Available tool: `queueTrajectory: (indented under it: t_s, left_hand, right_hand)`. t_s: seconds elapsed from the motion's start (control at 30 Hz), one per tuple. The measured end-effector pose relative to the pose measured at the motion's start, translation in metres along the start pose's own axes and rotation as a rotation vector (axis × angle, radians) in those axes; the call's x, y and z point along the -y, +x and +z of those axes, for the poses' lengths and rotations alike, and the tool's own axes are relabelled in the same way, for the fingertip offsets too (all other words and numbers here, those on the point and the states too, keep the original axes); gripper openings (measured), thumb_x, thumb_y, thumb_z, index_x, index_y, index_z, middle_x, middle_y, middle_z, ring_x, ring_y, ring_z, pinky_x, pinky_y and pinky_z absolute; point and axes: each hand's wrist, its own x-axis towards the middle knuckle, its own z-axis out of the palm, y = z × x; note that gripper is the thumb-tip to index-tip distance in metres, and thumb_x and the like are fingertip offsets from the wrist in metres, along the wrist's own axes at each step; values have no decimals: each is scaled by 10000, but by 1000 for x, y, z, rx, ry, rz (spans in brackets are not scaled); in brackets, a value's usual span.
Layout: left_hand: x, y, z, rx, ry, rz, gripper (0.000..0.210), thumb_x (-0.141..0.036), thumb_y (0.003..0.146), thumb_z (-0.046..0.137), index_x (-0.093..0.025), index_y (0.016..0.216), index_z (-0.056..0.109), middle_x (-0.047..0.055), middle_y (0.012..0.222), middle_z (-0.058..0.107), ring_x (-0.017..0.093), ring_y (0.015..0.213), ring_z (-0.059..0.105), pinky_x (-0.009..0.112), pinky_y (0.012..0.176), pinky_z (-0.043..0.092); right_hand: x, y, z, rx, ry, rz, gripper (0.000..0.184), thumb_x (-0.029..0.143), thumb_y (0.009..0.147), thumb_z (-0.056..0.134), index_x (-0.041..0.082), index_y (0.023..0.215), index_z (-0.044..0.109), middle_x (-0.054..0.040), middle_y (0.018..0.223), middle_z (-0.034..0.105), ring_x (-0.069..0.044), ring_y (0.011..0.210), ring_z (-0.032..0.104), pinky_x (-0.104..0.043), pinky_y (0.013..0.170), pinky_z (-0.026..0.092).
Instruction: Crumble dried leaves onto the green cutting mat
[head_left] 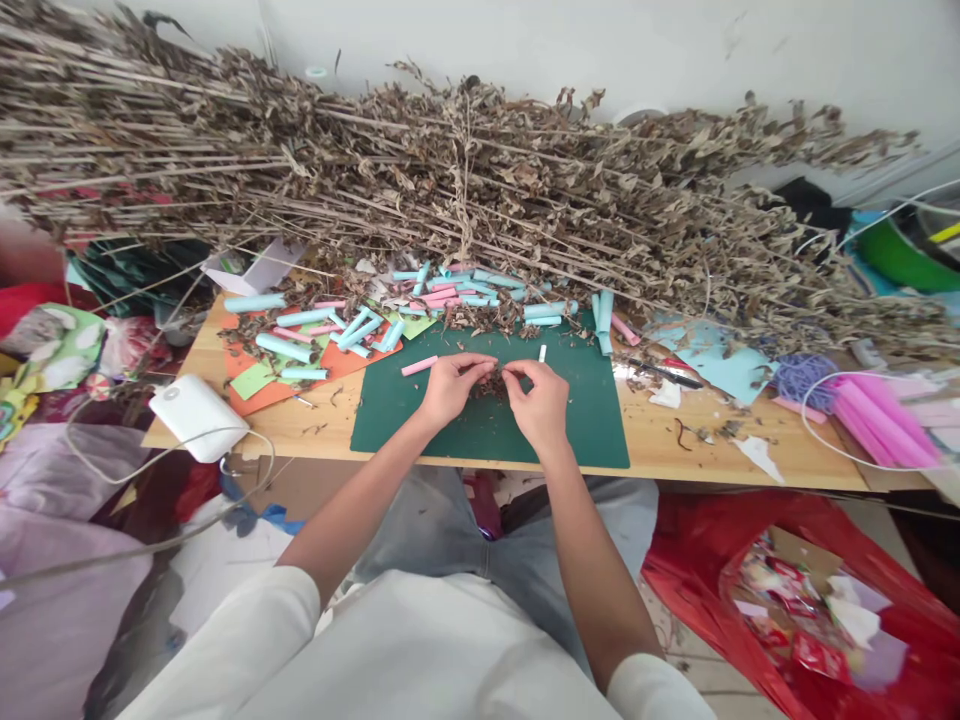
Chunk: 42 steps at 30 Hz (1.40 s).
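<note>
Over the green cutting mat (390, 415), my left hand (452, 385) and my right hand (538, 398) face each other with only a small gap between the fingertips. Each pinches thumb against fingers on bits of brown dried leaves (491, 385), which lie crumbled in a small heap just under them. The fingers partly cover these bits. Left of my left hand lies a pink paper roll (419, 366). Beyond my right hand a small white piece (542, 353) rests on the mat.
Bundled dried stalks (465, 170) span the table's back. Blue paper rolls (285, 348) and pink ones lie in front, several on orange paper (259, 402). A white power bank (199, 418) with a cable sits left; a black pen (667, 374) right. A red bag (697, 560) hangs below.
</note>
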Motion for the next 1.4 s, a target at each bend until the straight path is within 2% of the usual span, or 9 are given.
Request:
queueTrajectory:
  t_s: [0.13,0.3,0.53,0.67,0.87,1.07,1.27,1.4]
  left_hand:
    - [0,0,1,-21,-20,-39,276,-361,722,734,-133,875,765,66,811,742,148,684,636,297,705,542]
    - [-4,-2,3,17,-29,-51,291,-396,717,740,-129,832,744,48,748,718,138,651,628,281,669,537]
    - [-8,-2,3,64,81,-6,281,-420,806,662,-140,790,680,8,662,633,113,600,549,240,586,450]
    - [-8,-1,1,33,160,35,271,-406,857,598,-151,782,649,-6,652,597,106,594,516,233,580,417]
    - [-8,1,2,31,66,-27,292,-425,793,663,-134,770,681,14,663,644,108,585,539,234,577,442]
    - [-14,-2,8,55,77,-64,317,-443,766,680,-129,749,718,25,636,659,103,545,518,227,523,422]
    - [-15,-3,6,87,138,-31,302,-413,791,654,-131,846,747,33,691,692,114,571,542,228,536,429]
    - [-16,-4,3,64,237,10,261,-365,801,635,-124,770,732,35,657,683,119,568,549,224,535,419]
  right_hand:
    - [1,0,-1,3,19,-12,149,222,865,584,210,898,729,-47,879,746,-201,834,676,-336,801,526]
    - [2,1,-1,-1,41,-38,156,270,881,601,218,930,741,-59,912,752,-206,864,688,-351,822,540]
    - [-1,1,1,21,0,-93,174,258,917,542,218,898,710,-60,895,739,-203,849,678,-341,807,530]
    - [1,2,-2,-7,-32,-78,157,207,893,534,197,859,686,-59,823,705,-202,794,653,-327,758,512]
    - [0,2,-4,-33,57,-57,166,262,904,566,221,873,724,-49,885,745,-193,829,686,-332,792,533]
    - [-5,0,1,15,-145,-165,202,261,927,546,218,901,741,-66,909,752,-216,858,673,-366,787,503]
    - [-3,0,-1,11,-337,-241,222,243,947,508,198,928,725,-77,900,734,-220,851,635,-364,758,434]
    - [3,-1,0,68,-396,-278,259,240,970,460,178,952,711,-90,882,716,-230,848,610,-374,763,410]
